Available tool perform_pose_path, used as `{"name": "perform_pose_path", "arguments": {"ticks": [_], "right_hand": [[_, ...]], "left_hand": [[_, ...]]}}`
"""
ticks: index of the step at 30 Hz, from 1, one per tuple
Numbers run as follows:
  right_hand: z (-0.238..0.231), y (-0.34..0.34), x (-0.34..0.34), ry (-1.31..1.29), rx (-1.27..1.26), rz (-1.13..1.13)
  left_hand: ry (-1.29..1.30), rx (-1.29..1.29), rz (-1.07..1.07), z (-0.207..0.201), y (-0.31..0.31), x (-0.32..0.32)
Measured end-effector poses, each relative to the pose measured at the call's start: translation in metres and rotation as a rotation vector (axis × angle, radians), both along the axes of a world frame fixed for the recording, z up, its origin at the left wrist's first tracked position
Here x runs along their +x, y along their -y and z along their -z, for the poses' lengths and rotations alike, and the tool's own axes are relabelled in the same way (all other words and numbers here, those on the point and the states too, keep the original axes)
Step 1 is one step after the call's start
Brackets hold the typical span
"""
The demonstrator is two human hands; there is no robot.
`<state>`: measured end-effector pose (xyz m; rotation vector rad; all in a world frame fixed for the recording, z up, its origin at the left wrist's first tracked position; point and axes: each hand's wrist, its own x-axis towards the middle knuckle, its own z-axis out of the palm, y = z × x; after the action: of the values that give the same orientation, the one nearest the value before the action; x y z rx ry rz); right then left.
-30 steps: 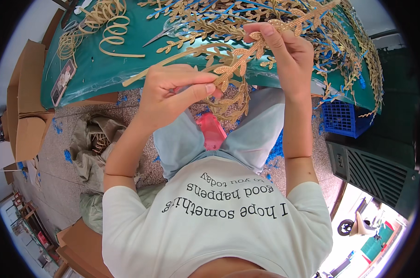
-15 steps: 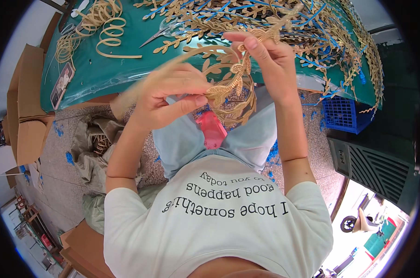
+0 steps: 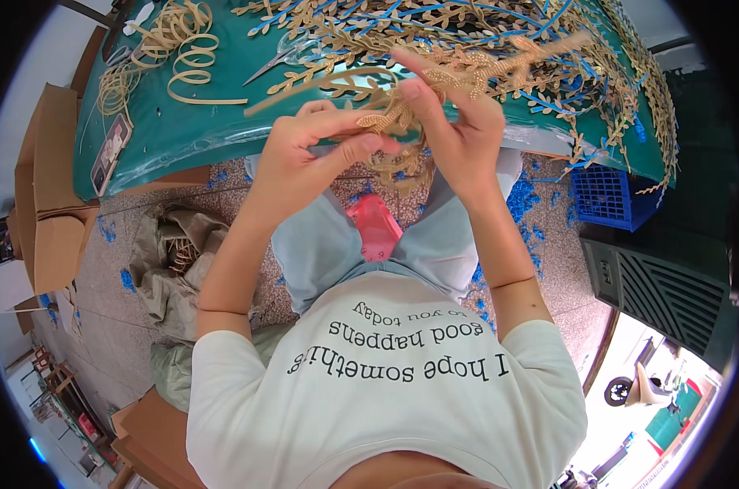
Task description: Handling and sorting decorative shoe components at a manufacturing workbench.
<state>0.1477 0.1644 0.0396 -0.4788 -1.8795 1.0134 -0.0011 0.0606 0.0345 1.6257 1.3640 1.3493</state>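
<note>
My left hand (image 3: 304,155) pinches a gold beaded leaf trim (image 3: 378,122) between thumb and fingers, just beyond my knees at the table's near edge. On the same trim, to the right, my right hand (image 3: 467,138) closes with its thumb and forefinger. Part of the trim hangs in loops below the hands, and a blurred end sticks out to the upper right. A flat tan strip (image 3: 312,83) curves from between the hands out to the left. How the strip and trim join is hidden by my fingers.
On the green-covered table (image 3: 182,130) lie scissors (image 3: 273,63), coiled tan strip (image 3: 192,77), a phone (image 3: 111,155) and a heap of gold leaf trims (image 3: 467,24) with blue strips. A blue crate (image 3: 602,200) stands below right, cardboard boxes (image 3: 52,171) left, a sack (image 3: 170,261) on the floor.
Both hands have come closer together, the right moving left and slightly down. The trim's hanging loops have bunched up, and its free end now points farther right. The strip has swung up.
</note>
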Motion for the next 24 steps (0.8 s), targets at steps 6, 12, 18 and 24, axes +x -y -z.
{"name": "perform_pose_path", "arguments": {"ticks": [6, 12, 18, 24], "right_hand": [[-0.002, -0.01, 0.005, -0.029, 0.229, -0.084], [0.005, -0.012, 0.004, -0.025, 0.033, -0.143], [0.003, -0.007, 0.004, 0.054, -0.048, -0.146], [0.015, -0.006, -0.002, 0.088, -0.01, -0.133]], "left_hand": [[0.091, -0.026, -0.003, 0.001, 0.0, 0.002], [0.044, -0.015, 0.045, 0.001, 0.0, -0.002], [-0.036, 0.068, 0.127, 0.0, 0.0, -0.009], [0.129, -0.013, 0.029, 0.004, -0.002, 0.0]]}}
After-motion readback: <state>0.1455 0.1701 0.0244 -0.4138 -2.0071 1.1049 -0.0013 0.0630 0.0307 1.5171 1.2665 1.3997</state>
